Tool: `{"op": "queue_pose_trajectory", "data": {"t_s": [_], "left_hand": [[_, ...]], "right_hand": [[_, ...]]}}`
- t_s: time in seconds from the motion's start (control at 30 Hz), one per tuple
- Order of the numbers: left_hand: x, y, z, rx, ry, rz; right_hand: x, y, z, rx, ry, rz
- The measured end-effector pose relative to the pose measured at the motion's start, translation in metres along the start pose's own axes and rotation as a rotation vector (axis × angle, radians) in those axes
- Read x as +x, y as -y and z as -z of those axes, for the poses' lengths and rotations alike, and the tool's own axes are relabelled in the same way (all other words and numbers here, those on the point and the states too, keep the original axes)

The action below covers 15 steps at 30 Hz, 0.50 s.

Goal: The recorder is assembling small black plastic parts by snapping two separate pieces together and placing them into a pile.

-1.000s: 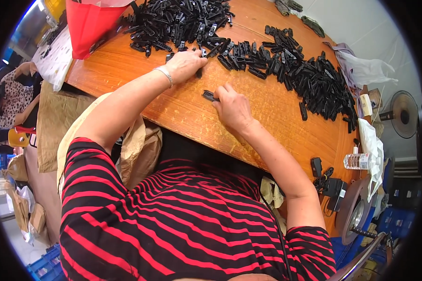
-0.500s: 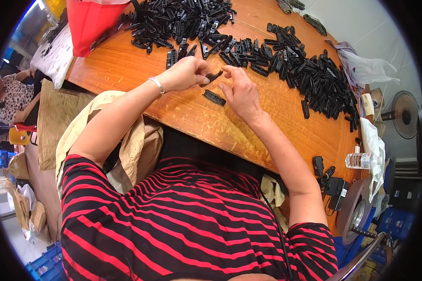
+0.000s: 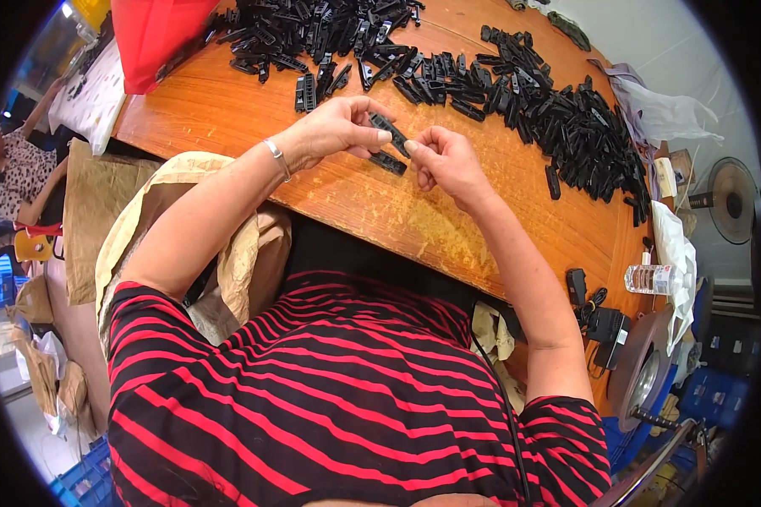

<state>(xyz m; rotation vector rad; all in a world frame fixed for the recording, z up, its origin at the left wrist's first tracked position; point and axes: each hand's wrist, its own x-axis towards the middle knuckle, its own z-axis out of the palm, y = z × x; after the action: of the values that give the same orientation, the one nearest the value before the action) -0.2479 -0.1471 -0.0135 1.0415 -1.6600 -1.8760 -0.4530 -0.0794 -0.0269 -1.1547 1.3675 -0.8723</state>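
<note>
Above a round wooden table (image 3: 372, 203), my left hand (image 3: 334, 131) pinches a flat black plastic strip (image 3: 391, 133) between thumb and fingers. My right hand (image 3: 444, 160) meets the strip's other end with its fingertips. A second black strip (image 3: 389, 162) lies on the wood just under both hands. A silver bracelet (image 3: 275, 157) circles my left wrist. Beyond the hands a long heap of several similar black parts (image 3: 516, 93) curves across the far side of the table.
A red bag (image 3: 156, 34) stands at the table's far left. A brown paper sack (image 3: 245, 245) hangs open by my left side. A water bottle (image 3: 655, 279), a black charger (image 3: 604, 325) and a fan (image 3: 731, 198) are at the right. Another person (image 3: 13, 169) sits far left.
My left hand came back from the pile with a black strip and lifted it off the table. My right hand rose to meet it, leaving one strip on the wood.
</note>
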Motion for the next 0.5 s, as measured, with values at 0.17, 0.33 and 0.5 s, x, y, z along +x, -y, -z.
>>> {"op": "queue_pose_trajectory", "data": {"t_s": [0.17, 0.33, 0.5], "left_hand": [[0.004, 0.012, 0.001, 0.075, -0.116, 0.099], [0.014, 0.032, 0.001, 0.189, -0.138, 0.069], [0.017, 0.037, -0.004, 0.234, -0.194, 0.060]], "right_hand": [[-0.001, -0.004, 0.004, -0.058, 0.115, -0.140], [0.003, -0.011, 0.002, -0.010, 0.095, -0.187], [0.005, -0.013, -0.002, -0.025, 0.057, -0.215]]}}
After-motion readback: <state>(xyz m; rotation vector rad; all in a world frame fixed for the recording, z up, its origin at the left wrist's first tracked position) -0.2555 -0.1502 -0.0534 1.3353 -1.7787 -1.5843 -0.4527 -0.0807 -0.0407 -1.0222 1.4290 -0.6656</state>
